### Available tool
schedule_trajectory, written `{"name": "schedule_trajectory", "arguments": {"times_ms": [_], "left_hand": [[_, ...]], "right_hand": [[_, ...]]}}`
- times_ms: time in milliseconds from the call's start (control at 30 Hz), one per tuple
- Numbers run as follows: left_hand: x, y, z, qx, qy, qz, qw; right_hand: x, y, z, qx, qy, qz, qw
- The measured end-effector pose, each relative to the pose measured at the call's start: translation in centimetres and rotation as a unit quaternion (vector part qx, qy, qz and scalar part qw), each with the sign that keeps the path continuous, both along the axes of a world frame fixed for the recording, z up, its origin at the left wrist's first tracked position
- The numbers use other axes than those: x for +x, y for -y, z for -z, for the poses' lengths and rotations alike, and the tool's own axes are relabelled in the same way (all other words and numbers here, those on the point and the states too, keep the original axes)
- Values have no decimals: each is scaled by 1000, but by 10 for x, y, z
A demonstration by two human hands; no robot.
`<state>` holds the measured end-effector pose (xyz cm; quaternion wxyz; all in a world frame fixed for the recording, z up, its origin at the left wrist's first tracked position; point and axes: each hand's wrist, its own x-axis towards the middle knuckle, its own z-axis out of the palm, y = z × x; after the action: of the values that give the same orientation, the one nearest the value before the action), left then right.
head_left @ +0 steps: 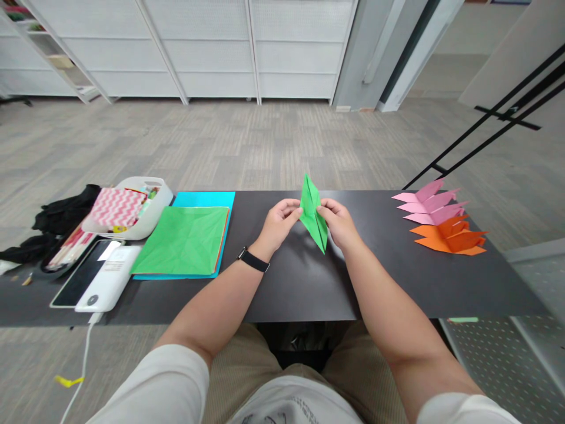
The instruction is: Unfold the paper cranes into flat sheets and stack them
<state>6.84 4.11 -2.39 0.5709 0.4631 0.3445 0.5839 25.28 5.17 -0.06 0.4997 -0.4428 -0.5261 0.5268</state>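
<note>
A folded green paper (312, 213), shaped like a long pointed diamond with a crease line down its middle, is held above the dark table (291, 288). My left hand (282, 221) pinches its left edge between thumb and fingers. On the opposite edge, my right hand (338, 221) grips the paper with its thumb on the near face. A black watch band circles my left wrist.
Green sheets (185, 241) lie on blue paper (205, 199) at the left. Beyond them are a white basket (161, 206), a white power bank (108, 280) and a tablet (79, 282). Pink folded papers (430, 203) and orange ones (450, 237) stand at the right.
</note>
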Motion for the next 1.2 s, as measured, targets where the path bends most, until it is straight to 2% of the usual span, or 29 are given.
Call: {"name": "schedule_trajectory", "arguments": {"times_ms": [100,233,433,533,667,900,1100,1200], "left_hand": [[0,0,1,0,-11,20,1000],[0,2,0,-22,-6,53,998],[-1,0,2,-21,-21,18,999],[-2,-1,1,-6,-22,24,999],[-3,3,-6,30,-23,37,999],[-7,10,-15,95,-81,65,990],[-8,8,-12,85,-68,74,991],[-9,7,-11,106,-75,51,990]], "right_hand": [[-1,0,2,20,13,-1,1000],[-3,3,3,46,34,-39,998],[-1,2,7,69,67,-60,994],[1,0,9,56,71,-63,994],[2,-2,9,46,25,-67,996],[7,-6,4,43,6,-65,997],[10,-3,0,-8,-20,-124,992],[10,-1,-2,-32,-24,-141,989]]}}
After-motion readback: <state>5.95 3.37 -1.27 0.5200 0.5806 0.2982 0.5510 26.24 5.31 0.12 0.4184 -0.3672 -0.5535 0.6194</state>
